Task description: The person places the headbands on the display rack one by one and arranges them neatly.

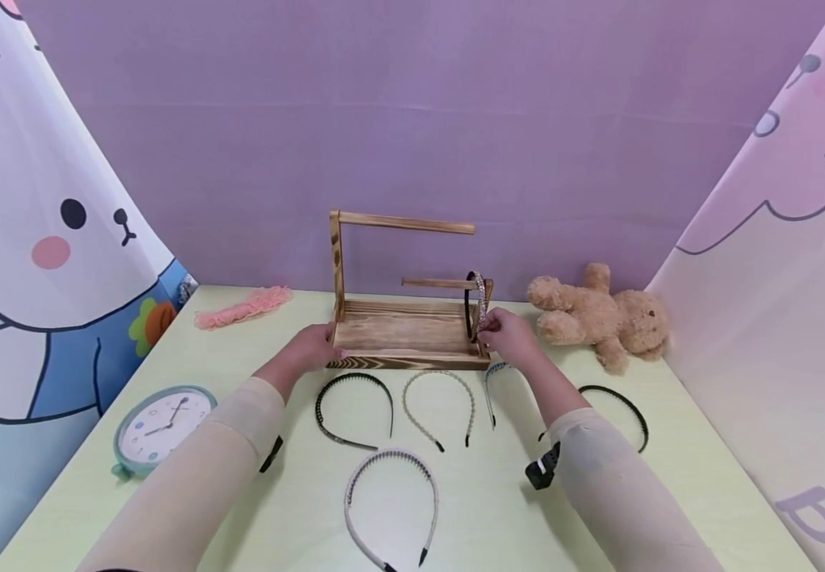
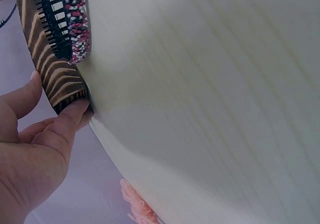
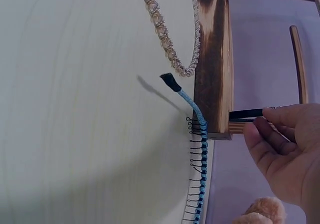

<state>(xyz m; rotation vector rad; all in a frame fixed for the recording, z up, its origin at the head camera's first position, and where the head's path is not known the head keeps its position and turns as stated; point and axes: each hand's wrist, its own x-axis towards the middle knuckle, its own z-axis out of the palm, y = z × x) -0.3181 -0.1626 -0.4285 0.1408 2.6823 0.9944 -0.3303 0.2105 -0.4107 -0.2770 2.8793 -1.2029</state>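
Note:
A wooden rack (image 1: 335, 262) with a tray base and two horizontal bars stands at the back of the table. My left hand (image 1: 310, 347) grips the tray's left end, its thumb and fingers on the wood (image 2: 65, 86). A glittery headband (image 1: 481, 295) with a dark inner side hangs over the lower bar (image 1: 433, 283) near its right end. My right hand (image 1: 514, 338) pinches this headband by a lower end, beside the tray's right side. In the right wrist view, a black end (image 3: 246, 114) of the headband shows at the fingertips.
Before the rack lie a dark headband (image 1: 321, 405), a beaded headband (image 1: 412, 381), a blue headband (image 3: 203, 159), and a white headband (image 1: 349, 500). A black headband (image 1: 630, 403) lies right. Around them are a teddy bear (image 1: 598, 314), a clock (image 1: 162, 429) and pink yarn (image 1: 244, 308).

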